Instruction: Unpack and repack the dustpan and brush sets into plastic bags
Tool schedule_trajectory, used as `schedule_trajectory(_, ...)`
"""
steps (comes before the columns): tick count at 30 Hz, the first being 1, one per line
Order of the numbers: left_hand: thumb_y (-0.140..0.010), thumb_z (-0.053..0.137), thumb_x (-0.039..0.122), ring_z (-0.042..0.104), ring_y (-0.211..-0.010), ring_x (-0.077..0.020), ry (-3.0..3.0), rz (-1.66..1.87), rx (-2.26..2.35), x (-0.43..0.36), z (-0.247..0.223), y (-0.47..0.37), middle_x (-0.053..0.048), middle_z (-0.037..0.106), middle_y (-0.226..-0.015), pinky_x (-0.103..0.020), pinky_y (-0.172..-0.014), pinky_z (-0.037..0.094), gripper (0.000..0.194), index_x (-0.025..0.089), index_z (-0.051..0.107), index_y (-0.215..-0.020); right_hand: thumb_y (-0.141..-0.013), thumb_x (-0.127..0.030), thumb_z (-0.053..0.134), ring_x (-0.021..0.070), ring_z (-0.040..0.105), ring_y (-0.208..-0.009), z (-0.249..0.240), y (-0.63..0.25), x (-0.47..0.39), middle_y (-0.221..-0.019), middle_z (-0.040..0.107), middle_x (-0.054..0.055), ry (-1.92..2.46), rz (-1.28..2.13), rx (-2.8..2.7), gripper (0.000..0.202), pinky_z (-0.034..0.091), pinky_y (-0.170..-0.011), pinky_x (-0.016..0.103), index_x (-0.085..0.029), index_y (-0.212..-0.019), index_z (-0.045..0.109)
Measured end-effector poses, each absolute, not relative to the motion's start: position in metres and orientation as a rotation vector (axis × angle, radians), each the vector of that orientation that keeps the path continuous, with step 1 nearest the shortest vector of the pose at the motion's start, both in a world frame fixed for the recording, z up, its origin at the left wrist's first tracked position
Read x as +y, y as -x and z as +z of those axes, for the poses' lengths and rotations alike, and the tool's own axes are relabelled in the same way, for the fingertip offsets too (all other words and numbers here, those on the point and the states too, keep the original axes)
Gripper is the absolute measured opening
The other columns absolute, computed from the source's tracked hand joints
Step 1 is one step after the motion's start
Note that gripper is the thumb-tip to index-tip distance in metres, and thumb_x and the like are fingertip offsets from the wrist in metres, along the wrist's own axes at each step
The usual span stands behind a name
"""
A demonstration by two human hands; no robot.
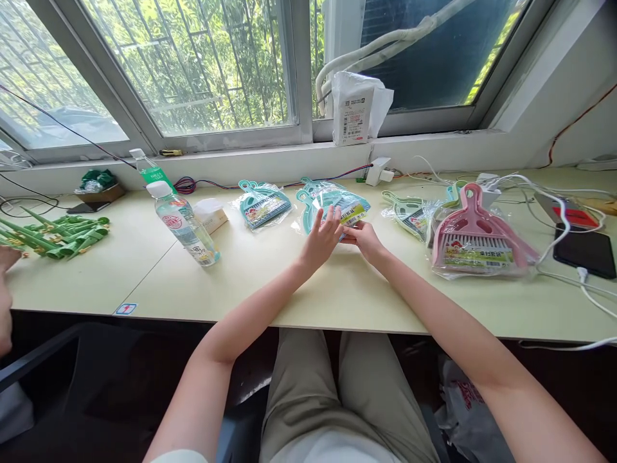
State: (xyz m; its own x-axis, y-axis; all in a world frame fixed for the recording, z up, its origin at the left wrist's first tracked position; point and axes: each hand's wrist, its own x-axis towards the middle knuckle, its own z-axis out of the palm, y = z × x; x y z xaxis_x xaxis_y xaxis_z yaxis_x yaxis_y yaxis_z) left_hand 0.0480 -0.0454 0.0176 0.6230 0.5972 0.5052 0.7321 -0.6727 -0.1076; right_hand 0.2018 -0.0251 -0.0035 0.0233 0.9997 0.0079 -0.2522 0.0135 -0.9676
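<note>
A blue dustpan and brush set (pixel 357 200) in clear plastic lies at the middle of the table, beside or partly over another blue set at its back; the overlap is hard to make out. My left hand (pixel 324 236) rests on its near left side, fingers stretched out and apart. At the near edge, my right hand (pixel 365 240) has its thumb and fingers closed on the package; the fingertips are partly hidden. Another wrapped blue set (pixel 264 204) lies to the left. To the right are a green set (pixel 409 215) and a pink set (pixel 475 235), also wrapped.
Two bottles, one clear (pixel 186 225) and one with a green label (pixel 153 172), stand at left near a tissue pack (pixel 211 215). Green woven pieces (pixel 62 235) lie far left, near another person's hand (pixel 8 258). White cables (pixel 562 222) and a phone (pixel 585 249) occupy the right.
</note>
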Motion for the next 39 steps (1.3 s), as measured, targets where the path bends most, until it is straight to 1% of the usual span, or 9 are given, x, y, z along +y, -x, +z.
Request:
schedule_trajectory(2, -0.092, 0.036, 0.01, 0.019, -0.151, -0.0266, 2.524, -0.547, -1.028, -0.045, 0.022, -0.047, -0.009, 0.029, -0.16, -0.053, -0.126, 0.007, 0.056, 0.017, 0.042, -0.148, -0.068, -0.028, 0.085, 0.0174, 0.071, -0.071, -0.004, -0.201, -0.026, -0.078, 0.073, 0.004, 1.012, 1.313, -1.061, 0.028, 0.063, -0.078, 0.039, -0.015, -0.085, 0.068)
schedule_trajectory(4, -0.094, 0.032, 0.01, 0.018, -0.151, -0.0259, 2.506, -0.481, -1.04, -0.044, 0.025, -0.045, -0.011, 0.027, -0.16, -0.052, -0.126, 0.009, 0.055, 0.013, 0.041, -0.148, -0.066, -0.027, 0.086, 0.0174, 0.07, -0.067, -0.005, -0.197, -0.027, -0.073, 0.071, 0.003, 1.024, 1.334, -1.09, 0.029, 0.064, -0.076, 0.039, -0.015, -0.083, 0.067)
schedule_trajectory(9, -0.093, 0.032, 0.009, 0.018, -0.15, -0.0275, 2.461, -0.455, -1.183, -0.042, 0.027, -0.042, -0.015, 0.029, -0.159, -0.054, -0.125, 0.01, 0.056, 0.008, 0.04, -0.148, -0.064, -0.026, 0.087, 0.0178, 0.071, -0.067, -0.008, -0.189, -0.029, -0.077, 0.073, 0.004, 1.075, 1.357, -1.12, 0.031, 0.064, -0.074, 0.038, -0.014, -0.086, 0.068)
schedule_trajectory(12, -0.092, 0.033, 0.01, 0.014, -0.151, -0.0271, 2.463, -0.506, -1.185, -0.044, 0.027, -0.043, -0.014, 0.023, -0.16, -0.053, -0.126, 0.008, 0.058, 0.006, 0.036, -0.15, -0.063, -0.029, 0.088, 0.0189, 0.071, -0.068, -0.009, -0.189, -0.03, -0.076, 0.074, 0.005, 1.069, 1.364, -1.152, 0.033, 0.064, -0.074, 0.039, -0.015, -0.085, 0.068)
schedule_trajectory(16, -0.093, 0.035, 0.013, 0.008, -0.152, -0.0253, 2.534, -0.683, -1.176, -0.046, 0.026, -0.045, -0.009, 0.019, -0.161, -0.054, -0.125, 0.004, 0.058, 0.014, 0.036, -0.151, -0.057, -0.035, 0.091, 0.0195, 0.071, -0.068, -0.009, -0.19, -0.031, -0.073, 0.073, 0.004, 1.017, 1.374, -1.18, 0.039, 0.064, -0.075, 0.04, -0.015, -0.082, 0.068)
schedule_trajectory(19, -0.091, 0.035, 0.011, 0.007, -0.151, -0.0258, 2.58, -0.778, -1.236, -0.044, 0.024, -0.044, -0.011, 0.021, -0.161, -0.056, -0.125, 0.003, 0.058, 0.012, 0.04, -0.149, -0.056, -0.038, 0.091, 0.0204, 0.072, -0.068, -0.009, -0.189, -0.031, -0.073, 0.074, 0.004, 1.012, 1.364, -1.195, 0.042, 0.064, -0.075, 0.042, -0.016, -0.083, 0.069)
schedule_trajectory(25, -0.091, 0.034, 0.012, 0.005, -0.152, -0.0275, 2.533, -0.736, -1.278, -0.041, 0.021, -0.044, -0.014, 0.022, -0.16, -0.059, -0.123, 0.006, 0.059, 0.008, 0.037, -0.15, -0.054, -0.038, 0.092, 0.0215, 0.072, -0.067, -0.01, -0.188, -0.031, -0.073, 0.074, 0.005, 1.02, 1.354, -1.187, 0.043, 0.063, -0.073, 0.043, -0.015, -0.082, 0.07)
schedule_trajectory(35, -0.094, 0.037, 0.017, 0.006, -0.152, -0.0307, 2.457, -0.736, -1.274, -0.04, 0.016, -0.045, -0.014, 0.021, -0.161, -0.061, -0.122, 0.005, 0.052, 0.013, 0.047, -0.144, -0.058, -0.04, 0.09, 0.0188, 0.071, -0.072, -0.011, -0.191, -0.029, -0.085, 0.075, 0.005, 0.944, 1.293, -1.082, 0.046, 0.063, -0.077, 0.041, -0.016, -0.091, 0.07)
schedule_trajectory(39, -0.095, 0.04, 0.022, 0.01, -0.151, -0.0326, 2.456, -0.739, -1.286, -0.036, 0.014, -0.042, -0.013, 0.023, -0.161, -0.063, -0.121, 0.005, 0.048, 0.02, 0.051, -0.141, -0.058, -0.04, 0.09, 0.0187, 0.072, -0.075, -0.015, -0.193, -0.026, -0.086, 0.075, 0.005, 0.937, 1.293, -1.056, 0.046, 0.063, -0.079, 0.039, -0.016, -0.092, 0.07)
